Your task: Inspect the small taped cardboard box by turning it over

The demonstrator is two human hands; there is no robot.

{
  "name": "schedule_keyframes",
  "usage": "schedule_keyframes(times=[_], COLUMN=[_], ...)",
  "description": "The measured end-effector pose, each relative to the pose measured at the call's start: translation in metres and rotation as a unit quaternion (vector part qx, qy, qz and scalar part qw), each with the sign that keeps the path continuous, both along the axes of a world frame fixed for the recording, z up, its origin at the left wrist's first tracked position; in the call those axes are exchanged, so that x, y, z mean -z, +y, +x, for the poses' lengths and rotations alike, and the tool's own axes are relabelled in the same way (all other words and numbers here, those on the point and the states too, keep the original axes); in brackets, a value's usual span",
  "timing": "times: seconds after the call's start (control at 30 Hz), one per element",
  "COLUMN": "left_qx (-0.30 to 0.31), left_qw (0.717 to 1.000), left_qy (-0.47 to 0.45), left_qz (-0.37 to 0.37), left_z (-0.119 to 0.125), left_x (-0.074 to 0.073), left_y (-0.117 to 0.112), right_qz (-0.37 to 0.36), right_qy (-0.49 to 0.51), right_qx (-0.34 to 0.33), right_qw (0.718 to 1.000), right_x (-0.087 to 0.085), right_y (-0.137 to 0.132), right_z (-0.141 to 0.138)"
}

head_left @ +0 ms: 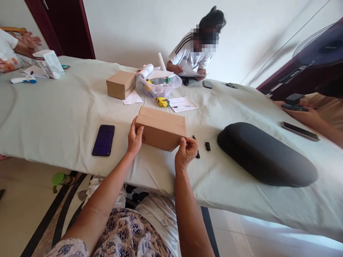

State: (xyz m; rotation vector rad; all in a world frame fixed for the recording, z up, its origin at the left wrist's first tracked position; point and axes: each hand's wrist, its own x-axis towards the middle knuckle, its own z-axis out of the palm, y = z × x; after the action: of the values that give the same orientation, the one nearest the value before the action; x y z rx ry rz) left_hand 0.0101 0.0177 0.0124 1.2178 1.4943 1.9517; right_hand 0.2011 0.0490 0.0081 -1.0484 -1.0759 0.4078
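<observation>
A closed brown cardboard box (160, 130) is in front of me at the near side of the cloth-covered table, its top seam taped. My left hand (135, 136) grips its left end, thumb on the near face and the other fingers hidden behind. At the right end, my right hand (187, 150) has its fingers curled in, thumb against the box's near corner. Just beyond my right hand lie a thin black object (197, 154), partly covered by the hand, and a small black piece (208, 146). A dark-screened phone (103, 140) rests to the left.
Behind the box are a second cardboard box (121, 85), a yellow tape measure (162, 102), a paper with a pen (184, 104) and a filled plastic basin (175, 82). A long black case (268, 155) lies right. People sit across and at both sides.
</observation>
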Motion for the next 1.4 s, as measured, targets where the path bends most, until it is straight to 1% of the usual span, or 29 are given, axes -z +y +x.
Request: schedule_keyframes(times=[0.07,0.17,0.27,0.37,0.47,0.53,0.63,0.8,0.9,1.0,1.3,1.4], left_qx=[0.004,0.004,0.01,0.009,0.002,-0.006,-0.027,-0.04,-0.057,-0.072,-0.106,-0.111], left_qw=[1.0,0.999,0.997,0.997,0.996,0.995,0.992,0.984,0.976,0.972,0.969,0.971], left_qy=[0.002,0.006,0.012,0.022,0.033,0.038,0.05,0.093,0.113,0.118,0.114,0.103], left_qz=[-0.01,-0.053,-0.078,-0.076,-0.082,-0.089,-0.109,-0.144,-0.175,-0.19,-0.192,-0.186], left_z=[-0.002,-0.005,-0.007,-0.008,-0.008,-0.007,-0.007,-0.011,-0.013,-0.015,-0.019,-0.018], left_x=[0.006,0.018,0.029,0.034,0.034,0.032,0.028,0.021,0.021,0.021,0.019,0.019], left_y=[0.001,0.001,0.001,0.002,0.002,0.002,0.001,-0.005,-0.008,-0.01,-0.008,-0.01], right_qz=[0.003,-0.005,-0.038,-0.081,-0.128,-0.151,-0.165,-0.18,-0.195,-0.201,-0.204,-0.189], right_qy=[0.001,0.01,0.014,-0.005,-0.042,-0.079,-0.121,-0.122,-0.13,-0.131,-0.119,-0.119], right_qx=[-0.01,-0.019,-0.034,-0.061,-0.083,-0.079,-0.066,-0.075,-0.065,-0.054,-0.055,-0.063], right_qw=[1.0,1.0,0.999,0.995,0.987,0.982,0.977,0.973,0.97,0.969,0.97,0.973], right_x=[0.002,0.004,0.006,0.009,0.014,0.017,0.021,0.025,0.024,0.023,0.023,0.02], right_y=[0.001,0.002,0.004,0.006,0.006,0.007,0.007,0.009,0.007,0.005,0.007,0.005], right_z=[0.0,-0.001,0.0,0.002,0.005,0.005,0.006,0.007,0.008,0.008,0.007,0.007])
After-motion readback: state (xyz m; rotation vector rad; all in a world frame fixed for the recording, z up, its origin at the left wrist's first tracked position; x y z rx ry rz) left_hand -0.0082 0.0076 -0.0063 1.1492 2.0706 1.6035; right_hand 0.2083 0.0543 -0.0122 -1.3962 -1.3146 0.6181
